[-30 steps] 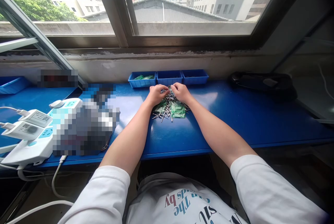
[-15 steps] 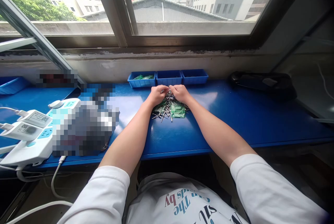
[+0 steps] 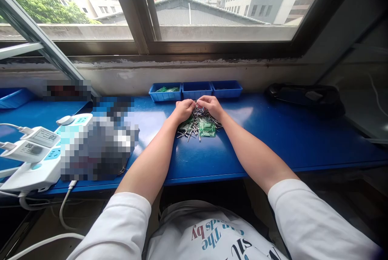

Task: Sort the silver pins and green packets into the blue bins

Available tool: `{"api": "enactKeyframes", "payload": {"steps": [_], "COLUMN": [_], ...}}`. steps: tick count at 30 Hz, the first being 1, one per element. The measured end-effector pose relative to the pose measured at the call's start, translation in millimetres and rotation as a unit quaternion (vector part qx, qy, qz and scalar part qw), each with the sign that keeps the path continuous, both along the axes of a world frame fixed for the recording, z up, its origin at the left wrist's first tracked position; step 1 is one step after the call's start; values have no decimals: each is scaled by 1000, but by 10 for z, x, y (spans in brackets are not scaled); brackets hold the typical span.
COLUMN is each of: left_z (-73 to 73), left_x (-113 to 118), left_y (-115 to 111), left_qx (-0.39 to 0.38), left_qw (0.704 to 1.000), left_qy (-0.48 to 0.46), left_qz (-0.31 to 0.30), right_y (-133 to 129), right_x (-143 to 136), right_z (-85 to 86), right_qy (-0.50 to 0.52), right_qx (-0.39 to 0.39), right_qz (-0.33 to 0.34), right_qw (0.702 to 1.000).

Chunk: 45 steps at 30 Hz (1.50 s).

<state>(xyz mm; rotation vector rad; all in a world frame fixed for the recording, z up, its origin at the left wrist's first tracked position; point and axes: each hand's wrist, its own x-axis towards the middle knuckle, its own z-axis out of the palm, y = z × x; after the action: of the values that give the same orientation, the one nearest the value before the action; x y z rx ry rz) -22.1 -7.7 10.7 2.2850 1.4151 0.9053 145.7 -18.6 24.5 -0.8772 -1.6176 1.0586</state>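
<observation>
A pile of slim metal pieces (image 3: 188, 134) lies on the blue table, with green-and-clear plastic packets (image 3: 207, 128) on it. Over the left back of the pile, my left hand (image 3: 184, 110) is closed, its fingertips pinched on something too small to make out. Close beside it, my right hand (image 3: 211, 105) is curled, thumb and fingers close together near the left fingertips; what they hold, if anything, is too small to tell. Behind the hands stand three blue bins: the left bin (image 3: 165, 96) holds green packets, the middle bin (image 3: 197, 95) and right bin (image 3: 226, 93) show dark contents.
A white power strip (image 3: 38, 175) with plugged chargers and cables lies on the left of the table (image 3: 273, 139), beside a blurred-out dark object. A black case (image 3: 306, 96) rests at the back right. Another blue bin (image 3: 15, 97) sits at the far left.
My right hand has shifted slightly right and its fingers have lifted and loosened a little. My left hand has hardly moved.
</observation>
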Motion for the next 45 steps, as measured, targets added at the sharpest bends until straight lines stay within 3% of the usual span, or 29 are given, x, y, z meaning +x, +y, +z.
{"api": "enactKeyframes", "payload": {"steps": [3,6,11,18,24,36,45], "left_z": [23,26,-23,-71,-82,-86,-94], "left_x": [5,-12,-77,-89,-87,-94,-73], "left_y": [-3,21,96,131,126,119,101], "left_qx": [16,42,25,-25,-34,-39,-31], "left_qw": [999,995,984,985,985,986,983], "left_qy": [33,49,41,65,78,86,98], "left_qz": [18,81,170,160,148,140,149], "right_y": [48,114,229,360,421,413,306], "right_x": [16,59,168,335,451,473,122], "right_z": [-40,-84,-123,-158,-196,-180,-1], "right_qy": [-14,-70,-231,-367,-396,-389,-444], "right_qx": [6,45,140,84,54,30,90], "right_qz": [-20,-91,-228,-300,-322,-320,-254], "right_qw": [1000,992,935,876,858,863,854]}}
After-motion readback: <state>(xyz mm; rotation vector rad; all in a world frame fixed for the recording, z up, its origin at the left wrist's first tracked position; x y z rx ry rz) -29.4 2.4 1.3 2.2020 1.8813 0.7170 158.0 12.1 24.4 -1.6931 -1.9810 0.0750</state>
